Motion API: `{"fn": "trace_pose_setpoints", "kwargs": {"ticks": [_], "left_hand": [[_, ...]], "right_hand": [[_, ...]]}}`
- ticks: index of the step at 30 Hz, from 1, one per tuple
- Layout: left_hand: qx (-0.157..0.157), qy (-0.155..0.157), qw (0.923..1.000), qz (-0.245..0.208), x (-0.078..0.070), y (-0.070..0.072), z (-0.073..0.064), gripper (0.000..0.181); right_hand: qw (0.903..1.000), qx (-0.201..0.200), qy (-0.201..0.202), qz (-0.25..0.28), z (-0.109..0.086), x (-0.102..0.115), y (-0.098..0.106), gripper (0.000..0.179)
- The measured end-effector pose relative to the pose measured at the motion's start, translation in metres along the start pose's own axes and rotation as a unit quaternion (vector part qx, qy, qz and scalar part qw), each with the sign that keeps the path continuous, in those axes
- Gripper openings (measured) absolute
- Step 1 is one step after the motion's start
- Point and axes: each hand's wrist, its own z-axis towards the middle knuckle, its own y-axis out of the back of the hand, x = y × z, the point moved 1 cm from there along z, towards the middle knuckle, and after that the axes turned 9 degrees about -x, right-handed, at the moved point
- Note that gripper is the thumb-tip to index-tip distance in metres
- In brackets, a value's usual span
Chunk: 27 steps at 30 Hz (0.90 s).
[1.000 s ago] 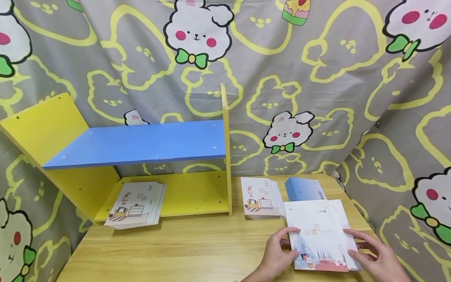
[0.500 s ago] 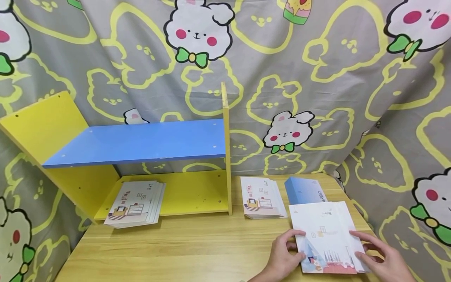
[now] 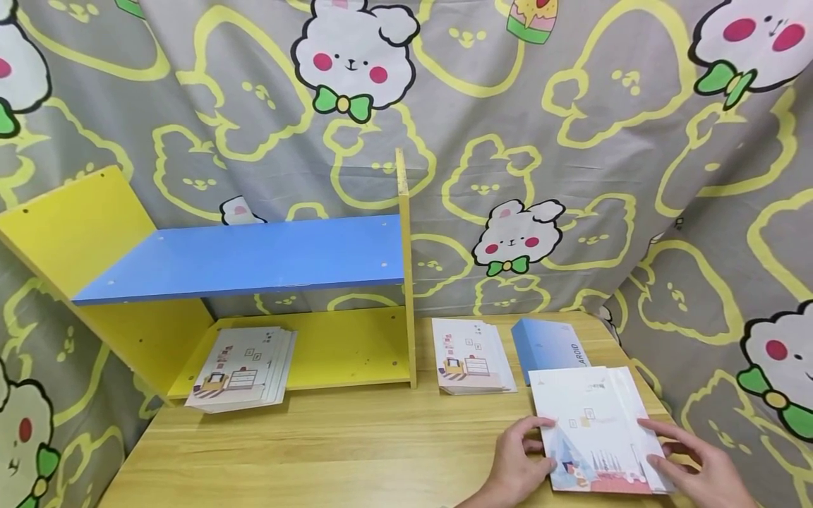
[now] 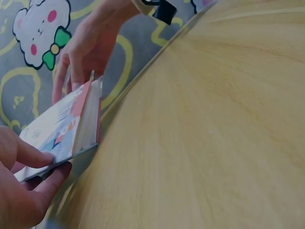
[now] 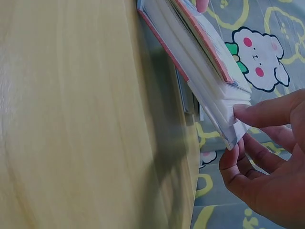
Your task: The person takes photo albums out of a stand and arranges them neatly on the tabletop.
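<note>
Over the table's right side, a white picture-covered book [image 3: 597,423] is held between both hands. Its cover carries a blue tent and a pink lower edge. At its left edge my left hand [image 3: 517,458] grips it, thumb on the cover and other fingers beneath in the left wrist view. My right hand [image 3: 705,466] pinches the right edge, where pale pages [image 5: 209,100] stick out past the cover. In the right wrist view the book [image 5: 190,52] looks thick and layered, tilted above the wood. Behind it, a blue box [image 3: 552,342] lettered "AROID" is partly hidden.
A stack of white printed booklets or cards [image 3: 473,356] lies left of the blue box. Another such stack [image 3: 244,367] rests on the yellow lower board of a shelf [image 3: 248,257] with a blue middle board. A patterned curtain [image 3: 591,155] hangs behind the wooden table [image 3: 349,451].
Both hands have shifted the book a little right and toward the near edge. More of the blue box's lettering shows now. The grip looks the same.
</note>
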Motion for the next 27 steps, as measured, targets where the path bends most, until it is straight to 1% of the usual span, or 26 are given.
{"fn": "trace_pose_setpoints", "kwargs": {"ticks": [3, 6, 11, 18, 23, 27], "left_hand": [[0.004, -0.005, 0.9996, 0.029, -0.001, -0.001, -0.001, 0.06], [0.009, -0.012, 0.9989, 0.044, -0.002, -0.002, -0.001, 0.059], [0.012, -0.016, 0.999, 0.04, 0.0, -0.005, -0.001, 0.061], [0.018, -0.017, 0.9989, 0.04, 0.003, -0.006, 0.0, 0.058], [0.025, -0.011, 0.9988, 0.041, 0.003, -0.006, 0.0, 0.056], [0.031, -0.006, 0.9986, 0.042, 0.003, -0.007, -0.001, 0.055]], "right_hand": [[0.9999, 0.008, -0.012, -0.01, 0.001, -0.004, 0.001, 0.05], [0.9998, 0.006, -0.007, -0.017, 0.002, -0.008, 0.002, 0.049], [0.9997, 0.004, 0.003, -0.026, 0.004, -0.011, 0.001, 0.045], [0.9983, 0.038, -0.037, -0.027, 0.007, -0.008, 0.002, 0.044], [0.9966, 0.055, -0.048, -0.037, 0.01, -0.007, 0.002, 0.044], [0.9959, 0.059, -0.053, -0.042, 0.009, -0.009, 0.003, 0.042]]}}
